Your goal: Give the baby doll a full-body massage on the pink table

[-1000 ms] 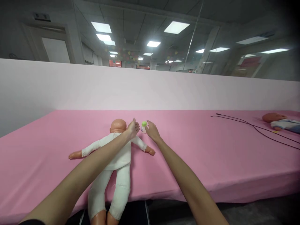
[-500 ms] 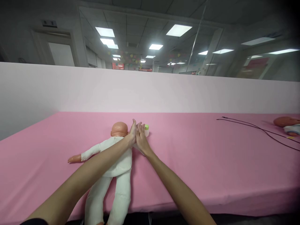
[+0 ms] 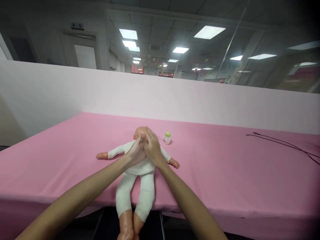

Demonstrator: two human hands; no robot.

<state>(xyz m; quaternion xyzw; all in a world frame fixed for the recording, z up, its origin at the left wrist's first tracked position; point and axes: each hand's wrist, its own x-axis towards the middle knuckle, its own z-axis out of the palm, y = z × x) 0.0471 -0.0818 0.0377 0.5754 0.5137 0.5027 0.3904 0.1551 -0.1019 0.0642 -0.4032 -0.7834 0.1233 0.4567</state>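
A baby doll (image 3: 147,167) in white cloth lies on the pink-covered table, its bare legs hanging over the front edge. Above its upper back, my left hand (image 3: 136,153) and my right hand (image 3: 153,145) meet palm to palm. The right fingers are stretched out and lie over the left hand. The left thumb points up, while most of the left fingers are hidden. Nothing shows between the palms. Part of the doll's head (image 3: 140,130) is visible just beyond my fingers. To the right of the hands stands a small clear bottle with a green cap (image 3: 167,138).
The table's pink cover (image 3: 212,166) extends to both sides. Thin black cables (image 3: 282,141) lie at the right. A white partition wall (image 3: 175,100) closes off the back, with glass above it. Below the front edge a dark seat (image 3: 107,223) shows.
My hands have shifted left relative to the doll and bottle, from beside the doll to over its upper back. The bottle and doll's right-side arm are now uncovered. The camera view has turned left.
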